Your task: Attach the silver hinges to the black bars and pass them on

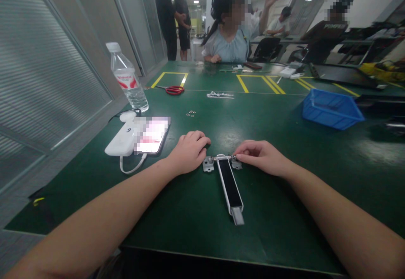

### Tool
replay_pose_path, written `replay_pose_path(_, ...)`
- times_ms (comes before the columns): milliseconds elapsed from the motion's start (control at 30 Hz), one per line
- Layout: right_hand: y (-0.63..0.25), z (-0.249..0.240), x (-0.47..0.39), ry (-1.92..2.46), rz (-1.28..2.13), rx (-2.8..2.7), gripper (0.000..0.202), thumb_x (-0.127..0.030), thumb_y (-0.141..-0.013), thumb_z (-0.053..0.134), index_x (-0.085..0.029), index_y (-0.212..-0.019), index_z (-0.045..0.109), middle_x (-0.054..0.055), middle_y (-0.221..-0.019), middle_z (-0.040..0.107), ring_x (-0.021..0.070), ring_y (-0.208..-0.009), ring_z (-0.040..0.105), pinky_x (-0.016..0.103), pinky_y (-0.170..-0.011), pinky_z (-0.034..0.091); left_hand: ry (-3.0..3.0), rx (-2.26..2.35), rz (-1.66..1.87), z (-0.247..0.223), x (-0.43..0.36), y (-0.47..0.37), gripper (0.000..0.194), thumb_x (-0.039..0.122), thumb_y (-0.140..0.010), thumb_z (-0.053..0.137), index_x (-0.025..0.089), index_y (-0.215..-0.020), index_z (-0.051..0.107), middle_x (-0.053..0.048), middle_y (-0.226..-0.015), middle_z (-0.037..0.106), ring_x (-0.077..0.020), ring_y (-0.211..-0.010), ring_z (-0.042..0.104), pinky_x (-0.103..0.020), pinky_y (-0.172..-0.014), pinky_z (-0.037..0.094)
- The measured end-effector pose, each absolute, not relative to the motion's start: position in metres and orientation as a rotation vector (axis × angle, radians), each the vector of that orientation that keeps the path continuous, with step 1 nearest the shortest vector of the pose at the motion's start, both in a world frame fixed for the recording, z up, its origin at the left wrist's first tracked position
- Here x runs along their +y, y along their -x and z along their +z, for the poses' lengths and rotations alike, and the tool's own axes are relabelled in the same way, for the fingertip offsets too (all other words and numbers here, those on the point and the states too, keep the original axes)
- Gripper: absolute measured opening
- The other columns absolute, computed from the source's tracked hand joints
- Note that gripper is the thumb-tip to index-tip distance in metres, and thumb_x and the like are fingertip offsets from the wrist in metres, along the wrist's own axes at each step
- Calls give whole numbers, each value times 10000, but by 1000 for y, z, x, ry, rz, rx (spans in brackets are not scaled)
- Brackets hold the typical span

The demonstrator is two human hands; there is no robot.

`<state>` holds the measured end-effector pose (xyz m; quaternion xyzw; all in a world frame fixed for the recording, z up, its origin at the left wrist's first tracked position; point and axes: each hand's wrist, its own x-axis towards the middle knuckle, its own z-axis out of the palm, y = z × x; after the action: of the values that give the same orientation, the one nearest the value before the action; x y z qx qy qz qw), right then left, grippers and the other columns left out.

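A long, narrow part [230, 182] with a black face and white edges lies on the green table, a flat metal tab at its near end. Across its far end runs a metal rod with a small metal bracket on either side, the left bracket [208, 164] and the right bracket [236, 163]. My right hand [267, 157] pinches the rod's right end at the right bracket between thumb and fingers. Beside the left bracket rests my left hand [188, 152], fingers loosely bent and thumb apart from them; nothing shows in it.
Small rings [190, 114] lie beyond my hands, with small metal pieces [220, 95] and red-handled scissors [174, 90] farther back. At left are a phone [155, 135], a cabled white power bank [122, 138] and a water bottle [128, 79]. A blue bin [332, 109] stands right. A person [229, 38] sits opposite.
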<state>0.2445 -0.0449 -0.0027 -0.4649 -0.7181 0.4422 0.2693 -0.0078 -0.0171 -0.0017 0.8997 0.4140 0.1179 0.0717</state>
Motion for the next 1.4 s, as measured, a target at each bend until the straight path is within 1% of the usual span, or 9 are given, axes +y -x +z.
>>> replay_pose_path(200,-244,-2,-45,1247,1195,-1918,267,-417,-755,696,-165,-842,700,8,-700,566,114,-601,484,274,-553,407,-2700,1237,357,-1,-18,8,249,181,-887,447,191,-1102,572,-81,-1170,550,-250,-1115,485,-434,-962,391)
replay_pose_path(333,-244,-2,-45,1270,1224,-1906,285,-428,-755,697,-171,-879,695,5,-675,573,123,-609,502,279,-559,425,-2697,1241,349,0,-18,8,248,182,-887,438,190,-1097,568,-85,-1169,547,-253,-1114,484,-441,-956,390)
replay_pose_path(467,-244,-1,-45,1278,1151,-1982,268,-418,-780,667,-178,-887,719,32,-751,608,128,-632,520,290,-582,441,-2701,1240,353,0,-17,8,248,185,-886,438,201,-1100,564,-79,-1167,547,-249,-1115,482,-430,-955,389)
replay_pose_path(567,-244,-2,-45,1261,1116,-2004,260,-422,-781,663,-181,-855,726,40,-789,611,125,-624,521,287,-565,434,-2704,1237,349,-1,-17,8,248,184,-885,443,191,-1101,565,-81,-1169,546,-249,-1111,484,-427,-953,390)
replay_pose_path(700,-244,-4,-45,1254,1117,-1995,254,-417,-772,676,-173,-831,714,34,-772,598,118,-604,506,279,-546,423,-2711,1241,355,-1,-17,8,247,187,-888,447,189,-1104,568,-79,-1168,548,-249,-1109,487,-432,-960,387)
replay_pose_path(1100,-244,-4,-45,1239,1163,-1943,240,-405,-747,703,-184,-843,706,12,-717,579,112,-605,492,267,-547,424,-2702,1234,353,-1,-17,8,251,186,-889,440,185,-1104,569,-84,-1166,550,-250,-1114,485,-430,-957,385)
replay_pose_path(1400,-244,-7,-45,1235,1172,-1924,253,-403,-737,721,-176,-847,708,4,-702,566,99,-588,473,250,-521,413,-2706,1232,367,-1,-17,8,242,186,-885,443,202,-1094,564,-78,-1164,551,-250,-1109,487,-430,-946,390)
